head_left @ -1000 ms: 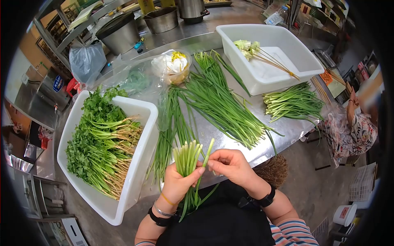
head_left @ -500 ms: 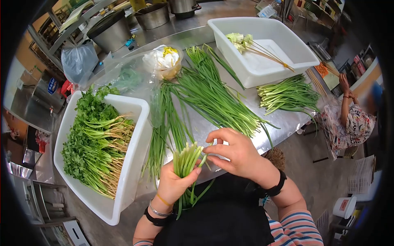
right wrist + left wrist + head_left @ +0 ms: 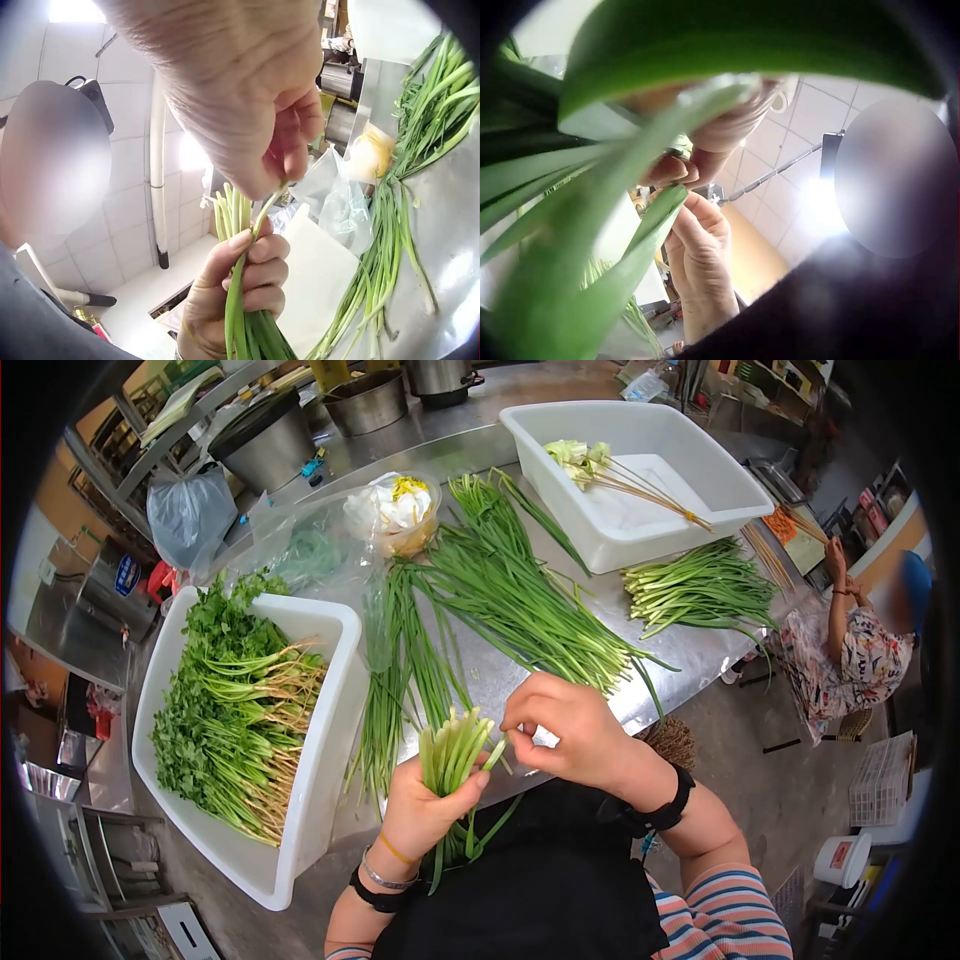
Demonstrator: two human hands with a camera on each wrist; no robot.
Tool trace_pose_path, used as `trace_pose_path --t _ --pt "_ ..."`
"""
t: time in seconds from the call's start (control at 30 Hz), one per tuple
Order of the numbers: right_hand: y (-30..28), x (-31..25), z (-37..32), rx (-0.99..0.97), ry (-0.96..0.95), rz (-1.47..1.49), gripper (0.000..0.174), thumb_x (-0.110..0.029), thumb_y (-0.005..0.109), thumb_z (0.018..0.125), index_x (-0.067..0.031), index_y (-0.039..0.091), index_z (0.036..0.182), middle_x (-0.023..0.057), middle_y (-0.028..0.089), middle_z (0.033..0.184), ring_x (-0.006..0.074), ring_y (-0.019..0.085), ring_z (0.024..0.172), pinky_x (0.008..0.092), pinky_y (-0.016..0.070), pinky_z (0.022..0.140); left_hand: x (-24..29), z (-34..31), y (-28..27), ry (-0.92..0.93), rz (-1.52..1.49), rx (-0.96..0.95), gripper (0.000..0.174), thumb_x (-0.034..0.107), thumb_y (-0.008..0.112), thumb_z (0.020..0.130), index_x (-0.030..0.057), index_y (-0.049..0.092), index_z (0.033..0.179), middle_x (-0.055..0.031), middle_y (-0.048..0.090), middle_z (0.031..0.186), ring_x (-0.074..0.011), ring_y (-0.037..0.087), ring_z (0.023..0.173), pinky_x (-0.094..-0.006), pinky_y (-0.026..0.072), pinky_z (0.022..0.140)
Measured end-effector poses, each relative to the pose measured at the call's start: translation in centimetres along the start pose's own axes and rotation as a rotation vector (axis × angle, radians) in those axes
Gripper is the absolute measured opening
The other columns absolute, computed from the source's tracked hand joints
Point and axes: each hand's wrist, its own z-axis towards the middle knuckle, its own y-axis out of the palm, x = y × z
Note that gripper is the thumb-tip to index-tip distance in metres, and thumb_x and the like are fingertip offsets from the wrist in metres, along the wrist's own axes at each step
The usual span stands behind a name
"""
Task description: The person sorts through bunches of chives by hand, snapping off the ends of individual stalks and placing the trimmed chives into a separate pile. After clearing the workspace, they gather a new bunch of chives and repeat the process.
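Note:
My left hand (image 3: 425, 812) grips a bunch of garlic chives (image 3: 452, 750), pale stem ends upward and green leaves hanging below. One stalk (image 3: 263, 214) leans apart from the bunch, against the left thumb. At its top end, the thumb and fingertips of my right hand (image 3: 565, 732) pinch it, as the right wrist view shows. Leaves hang close to the camera in the left wrist view and cover part of the hands. Beyond them, loose chives (image 3: 530, 595) lie in a large spread pile on the metal table (image 3: 480, 660).
On the left stands a white tub (image 3: 335, 690) of rooted coriander (image 3: 240, 710). Another white tub (image 3: 690, 475) holds skewered leafy pieces (image 3: 580, 458), with a trimmed chive pile (image 3: 700, 585) before it. A plastic bag (image 3: 300, 545) and a bowl (image 3: 405, 525) sit behind. Someone (image 3: 850, 650) sits at right.
My right hand has risen a little, its fingers now at the single stalk's tip. That stalk sits lower beside the bunch. The left hand keeps its grip; the head view has shifted slightly.

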Motion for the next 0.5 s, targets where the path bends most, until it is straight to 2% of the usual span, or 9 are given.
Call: trace_pose_path --t 0.03,0.17,0.23,0.27,0.3,0.37,0.4,0.43,0.5 --pt "0.1 0.1 0.0 0.040 0.080 0.075 0.016 0.006 0.064 0.068 -0.0032 0.060 0.080 0.0056 0.058 0.083 0.0157 0.057 0.063 0.0252 0.0463 0.055 -0.1 0.0 -0.1 -0.007 -0.025 -0.001 0.022 0.003 0.067 0.080 -0.0018 0.064 0.101 -0.0013 0.063 0.082 -0.0047 0.055 0.066 -0.0199 0.0447 0.058" --pt "0.0 1.1 -0.1 0.186 0.095 0.088 0.013 0.004 0.062 0.071 -0.0035 0.057 0.082 0.0057 0.057 0.081 0.0131 0.057 0.058 0.0258 0.0447 0.049 -0.3 -0.1 -0.4 -0.008 -0.078 -0.012 0.022 0.002 0.068 0.080 -0.0029 0.063 0.101 -0.0015 0.062 0.079 -0.0040 0.053 0.060 -0.0192 0.0417 0.051" --pt "-0.3 1.6 -0.3 0.346 0.229 0.084 0.012 0.005 0.060 0.072 -0.0027 0.056 0.080 0.0056 0.057 0.081 0.0106 0.056 0.058 0.0235 0.0427 0.049 -0.4 -0.1 -0.5 0.003 -0.105 0.005 0.021 0.002 0.068 0.080 -0.0035 0.063 0.100 -0.0019 0.062 0.077 -0.0045 0.052 0.057 -0.0192 0.0409 0.050" --pt "-0.7 1.8 -0.5 0.359 0.340 0.087 0.008 0.003 0.059 0.075 -0.0021 0.055 0.079 0.0044 0.056 0.079 0.0086 0.056 0.061 0.0225 0.0425 0.052 -0.3 -0.1 -0.5 0.006 -0.106 0.006 0.021 0.002 0.068 0.080 -0.0035 0.063 0.100 -0.0019 0.062 0.077 -0.0045 0.052 0.057 -0.0192 0.0409 0.050" --pt "-0.7 2.7 -1.1 0.358 0.337 0.087 0.008 0.003 0.059 0.075 -0.0021 0.055 0.079 0.0044 0.056 0.079 0.0086 0.056 0.061 0.0225 0.0425 0.052 -0.3 -0.2 -0.6 0.004 -0.126 0.020 0.020 0.002 0.068 0.080 -0.0035 0.063 0.099 -0.0018 0.061 0.076 -0.0045 0.051 0.056 -0.0192 0.0406 0.049" --pt "-0.2 4.6 -2.4 0.219 0.408 0.389 0.005 0.001 0.056 0.078 -0.0016 0.057 0.083 0.0032 0.057 0.081 0.0087 0.057 0.067 0.0221 0.0436 0.057 -0.3 -0.2 -0.7 0.004 -0.148 0.039 0.020 0.002 0.067 0.080 -0.0035 0.062 0.099 -0.0017 0.061 0.076 -0.0046 0.051 0.055 -0.0191 0.0403 0.048" --pt "0.2 3.1 -1.6 0.194 0.404 0.365 0.013 -0.001 0.055 0.081 -0.0024 0.061 0.092 0.0017 0.059 0.083 0.0097 0.057 0.071 0.0225 0.0449 0.062 -0.3 -0.2 -0.6 0.000 -0.155 0.049 0.020 0.002 0.067 0.080 -0.0036 0.062 0.099 -0.0017 0.061 0.075 -0.0046 0.051 0.055 -0.0192 0.0401 0.048" --pt "0.7 2.4 -1.5 0.194 0.403 0.365 0.013 -0.001 0.055 0.081 -0.0024 0.061 0.092 0.0017 0.059 0.083 0.0097 0.057 0.071 0.0225 0.0449 0.062 -0.3 -0.1 -0.5 -0.005 -0.162 0.059 0.020 0.002 0.067 0.081 -0.0037 0.062 0.099 -0.0016 0.061 0.075 -0.0046 0.051 0.054 -0.0193 0.0400 0.048" --pt "1.4 1.4 -1.8 0.078 0.488 0.696 0.022 -0.001 0.058 0.082 -0.0043 0.063 0.103 0.0030 0.060 0.089 0.0104 0.056 0.076 0.0230 0.0458 0.065 -0.3 -0.1 -0.4 -0.004 -0.159 0.056 0.019 0.002 0.067 0.081 -0.0037 0.062 0.099 -0.0019 0.061 0.075 -0.0044 0.050 0.054 -0.0192 0.0397 0.047"
